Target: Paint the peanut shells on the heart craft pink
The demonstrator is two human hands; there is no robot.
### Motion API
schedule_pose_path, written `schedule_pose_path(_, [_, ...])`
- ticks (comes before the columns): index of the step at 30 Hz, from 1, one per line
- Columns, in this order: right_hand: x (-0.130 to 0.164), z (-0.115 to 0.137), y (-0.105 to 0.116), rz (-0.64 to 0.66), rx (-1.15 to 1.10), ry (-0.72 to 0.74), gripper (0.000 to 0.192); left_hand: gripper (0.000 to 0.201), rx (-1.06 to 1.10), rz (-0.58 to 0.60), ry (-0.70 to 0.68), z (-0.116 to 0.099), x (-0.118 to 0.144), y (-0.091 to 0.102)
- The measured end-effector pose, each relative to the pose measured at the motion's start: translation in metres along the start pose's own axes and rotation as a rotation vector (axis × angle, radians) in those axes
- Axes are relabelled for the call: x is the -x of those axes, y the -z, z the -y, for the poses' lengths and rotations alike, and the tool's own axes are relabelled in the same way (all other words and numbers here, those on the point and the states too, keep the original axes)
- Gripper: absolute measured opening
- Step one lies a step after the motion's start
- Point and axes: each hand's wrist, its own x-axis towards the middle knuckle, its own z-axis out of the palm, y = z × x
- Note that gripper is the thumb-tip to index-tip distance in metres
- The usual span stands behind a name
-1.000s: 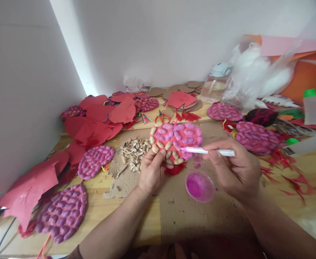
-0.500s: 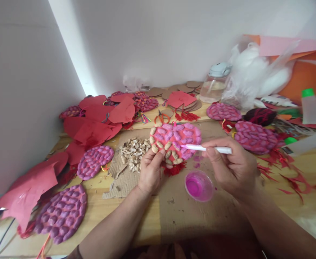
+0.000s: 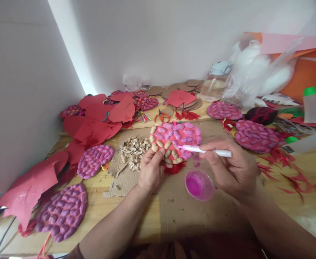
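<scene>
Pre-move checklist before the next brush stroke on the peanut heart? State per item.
1. Right hand grips the brush: ok.
2. Brush tip on the heart piece: ok, it touches the lower middle.
3. Left hand steadies the heart's lower left edge: ok.
4. Paint cup upright, pink paint inside, beside the right hand: ok.
5. Unpainted shells left along the heart's left and bottom edge: ok, several tan ones show.
6. Paint load on the tip: cannot tell.
</scene>
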Motion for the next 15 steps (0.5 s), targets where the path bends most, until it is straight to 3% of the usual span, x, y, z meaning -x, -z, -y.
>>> schedule_pose_path(15, [-0.0032, 0.0038, 0.0011, 0.041, 0.051, 0.027, 0.007, 0.039, -0.016, 0.005, -0.002, 0.0009, -0.0007, 0.0007])
